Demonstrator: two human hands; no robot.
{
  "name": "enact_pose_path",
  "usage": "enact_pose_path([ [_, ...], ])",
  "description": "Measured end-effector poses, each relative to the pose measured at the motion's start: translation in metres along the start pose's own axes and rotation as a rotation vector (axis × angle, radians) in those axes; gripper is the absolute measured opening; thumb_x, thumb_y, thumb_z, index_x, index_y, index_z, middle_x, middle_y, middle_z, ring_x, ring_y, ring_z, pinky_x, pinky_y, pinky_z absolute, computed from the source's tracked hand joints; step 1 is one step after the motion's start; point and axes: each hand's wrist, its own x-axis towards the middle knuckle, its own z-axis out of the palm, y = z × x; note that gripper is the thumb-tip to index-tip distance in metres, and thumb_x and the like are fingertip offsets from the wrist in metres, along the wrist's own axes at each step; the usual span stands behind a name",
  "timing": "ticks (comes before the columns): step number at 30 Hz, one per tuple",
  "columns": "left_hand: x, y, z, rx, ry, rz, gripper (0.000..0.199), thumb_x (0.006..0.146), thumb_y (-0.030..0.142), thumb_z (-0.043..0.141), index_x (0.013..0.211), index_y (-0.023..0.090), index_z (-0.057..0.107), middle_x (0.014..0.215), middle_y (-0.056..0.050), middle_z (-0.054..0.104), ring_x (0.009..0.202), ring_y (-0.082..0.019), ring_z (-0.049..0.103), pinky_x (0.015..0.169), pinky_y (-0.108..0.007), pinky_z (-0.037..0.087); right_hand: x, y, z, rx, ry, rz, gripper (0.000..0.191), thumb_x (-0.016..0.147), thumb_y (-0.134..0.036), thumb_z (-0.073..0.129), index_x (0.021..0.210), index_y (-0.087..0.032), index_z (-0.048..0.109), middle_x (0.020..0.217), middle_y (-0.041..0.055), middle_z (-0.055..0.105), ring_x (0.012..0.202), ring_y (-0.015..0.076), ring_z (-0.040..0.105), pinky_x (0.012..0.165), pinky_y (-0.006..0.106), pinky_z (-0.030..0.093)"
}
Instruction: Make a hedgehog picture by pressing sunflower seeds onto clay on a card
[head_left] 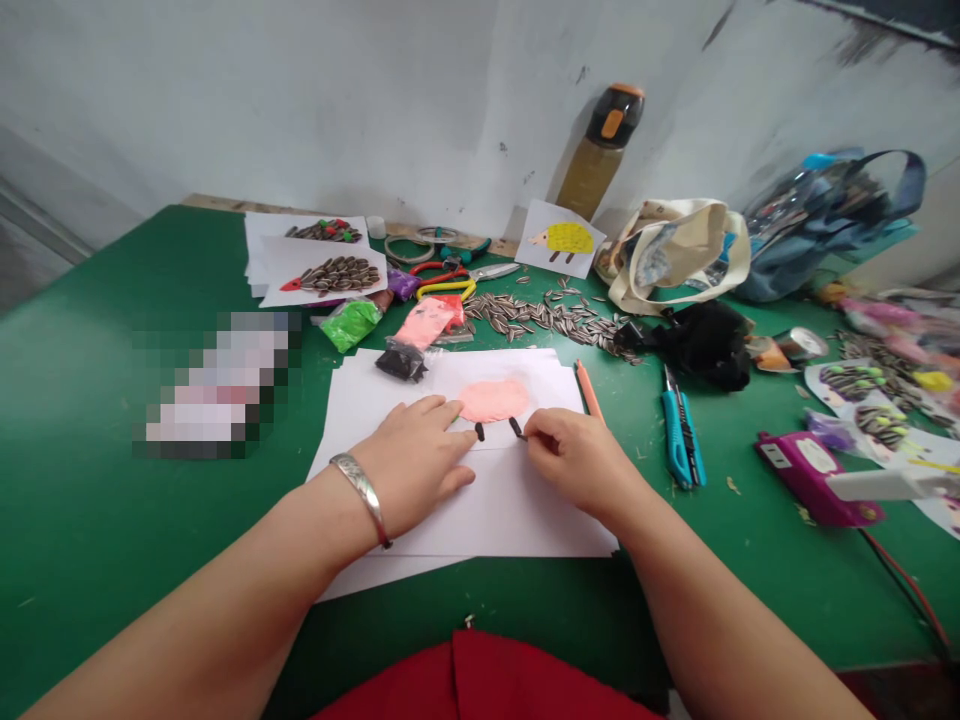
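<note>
One pink oval (pixel 495 400) lay on white paper (pixel 480 512), on the far side of two black strips (pixel 480 432). The right hand (pixel 576 452) had a narrow grip at the right strip; the left hand (pixel 411 462) spread wide, left.

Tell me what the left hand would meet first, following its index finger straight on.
The left hand would likely meet the nearer black piece; whether its index fingertip already touches it is unclear.

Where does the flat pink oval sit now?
In the head view, the pink oval lies on the far half of the white paper, beyond two black strips, right of the left hand.
</note>
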Motion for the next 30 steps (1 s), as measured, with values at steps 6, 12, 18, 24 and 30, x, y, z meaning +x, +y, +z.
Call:
enact_pose_path([
  [6,-0.0004,0.0006,-0.0002,0.001,-0.003,0.004,0.018,0.089,0.032,0.056,0.096,0.017,0.063,0.11,-0.011,0.054,0.099,-0.026,0.05,0.082,-0.039,0.044,-0.0016,-0.0024,-0.0067,0.104,0.023,0.087,0.015,0.078,-0.013,0.048,0.071,-0.021,0.058,0.064,-0.0029,0.058,0.061,0.0119,0.052,0.059,0.025,0.035],
  [12,-0.0008,0.0001,0.0003,0.001,0.002,0.003,0.017,0.089,0.033,0.057,0.094,0.018,0.063,0.109,-0.011,0.054,0.097,-0.025,0.05,0.082,-0.038,0.044,0.0005,-0.0026,-0.0028,0.003,0.003,0.04,0.015,0.078,-0.012,0.046,0.068,-0.02,0.054,0.065,-0.0021,0.057,0.062,0.0121,0.05,0.06,0.026,0.034],
  [18,-0.0021,0.0006,-0.0002,-0.008,0.022,0.008,0.016,0.088,0.031,0.057,0.092,0.018,0.064,0.108,-0.011,0.055,0.096,-0.025,0.051,0.081,-0.038,0.044,0.0008,-0.0005,-0.0026,0.03,0.018,0.039,0.015,0.076,-0.011,0.046,0.068,-0.02,0.055,0.065,-0.0021,0.057,0.062,0.0122,0.051,0.058,0.025,0.035],
  [24,-0.002,-0.0002,0.0005,-0.003,0.035,0.018,0.015,0.088,0.031,0.058,0.092,0.018,0.063,0.106,-0.01,0.055,0.094,-0.024,0.051,0.08,-0.037,0.044,0.0003,-0.0006,-0.0044,0.107,0.037,0.104,0.015,0.076,-0.014,0.048,0.069,-0.021,0.059,0.063,-0.0023,0.058,0.06,0.0125,0.051,0.058,0.025,0.034],
  [30,-0.0016,0.0006,-0.0005,-0.008,0.023,0.007,0.016,0.089,0.031,0.057,0.093,0.018,0.064,0.107,-0.01,0.055,0.095,-0.024,0.05,0.081,-0.036,0.043,0.0012,-0.0018,-0.0001,0.039,0.015,0.051,0.015,0.074,-0.01,0.047,0.067,-0.02,0.054,0.065,-0.0013,0.057,0.063,0.0127,0.049,0.058,0.025,0.033],
])
